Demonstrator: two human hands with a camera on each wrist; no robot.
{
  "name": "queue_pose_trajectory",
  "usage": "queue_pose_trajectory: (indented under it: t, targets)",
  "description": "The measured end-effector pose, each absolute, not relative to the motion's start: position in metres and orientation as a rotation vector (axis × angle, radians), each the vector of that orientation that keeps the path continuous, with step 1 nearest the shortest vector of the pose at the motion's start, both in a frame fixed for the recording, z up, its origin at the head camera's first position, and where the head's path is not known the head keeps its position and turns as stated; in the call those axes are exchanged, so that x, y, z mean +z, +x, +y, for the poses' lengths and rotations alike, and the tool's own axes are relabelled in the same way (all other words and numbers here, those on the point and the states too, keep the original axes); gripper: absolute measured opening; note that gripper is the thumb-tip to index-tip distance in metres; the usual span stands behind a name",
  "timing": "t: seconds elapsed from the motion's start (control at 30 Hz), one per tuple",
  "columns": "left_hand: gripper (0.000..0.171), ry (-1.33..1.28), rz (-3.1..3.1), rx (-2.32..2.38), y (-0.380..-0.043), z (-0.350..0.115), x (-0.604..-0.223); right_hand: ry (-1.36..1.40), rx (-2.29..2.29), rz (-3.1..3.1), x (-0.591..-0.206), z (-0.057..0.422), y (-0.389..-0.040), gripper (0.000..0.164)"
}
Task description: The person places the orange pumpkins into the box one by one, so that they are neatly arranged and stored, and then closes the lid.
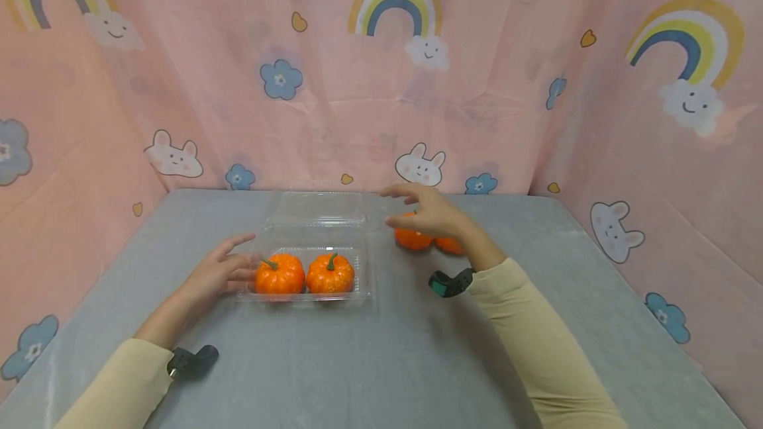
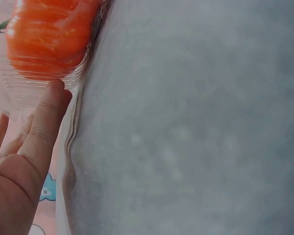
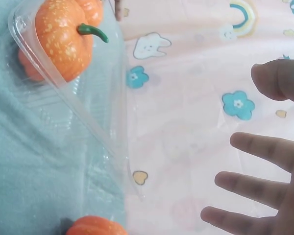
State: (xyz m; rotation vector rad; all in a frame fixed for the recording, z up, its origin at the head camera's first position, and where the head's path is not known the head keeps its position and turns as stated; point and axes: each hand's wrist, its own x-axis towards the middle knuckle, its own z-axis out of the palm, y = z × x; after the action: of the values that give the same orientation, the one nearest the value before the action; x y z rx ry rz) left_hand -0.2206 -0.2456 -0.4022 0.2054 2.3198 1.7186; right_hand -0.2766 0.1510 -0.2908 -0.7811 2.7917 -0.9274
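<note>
Two small orange pumpkins with green stems, a left one [image 1: 281, 275] and a right one [image 1: 330, 274], sit side by side in a clear plastic clamshell box [image 1: 365, 286]. Its lid [image 1: 322, 207] is folded back, away from me. My left hand [image 1: 223, 269] is at the box's left side, fingers extended; in the left wrist view its fingertips are right at the ribbed wall. The right hand [image 1: 432, 212] hovers with spread fingers and holds nothing. Beneath and behind it are two more pumpkins, one [image 1: 413, 238] and another [image 1: 450, 245], partly covered by the hand and wrist.
A grey cloth covers the table [image 1: 334, 363]. Pink curtains [image 1: 334, 131] with rainbows, rabbits and flowers hang behind it and on both sides. Each wrist wears a dark strap, the left strap [image 1: 193, 361] and the right strap [image 1: 451, 283].
</note>
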Motion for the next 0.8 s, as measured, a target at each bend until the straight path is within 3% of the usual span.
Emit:
queue_pose_trajectory:
  t: [0.4,0.8]
  targets:
    - [0.063,0.202,2.322,1.715,-0.221,-0.247,-0.403,-0.683,-0.969,2.815,-0.294,0.174,-0.279,0.058]
    - [0.064,0.189,2.325,1.710,-0.220,-0.246,-0.402,-0.603,-1.037,2.864,-0.295,0.198,-0.278,0.050]
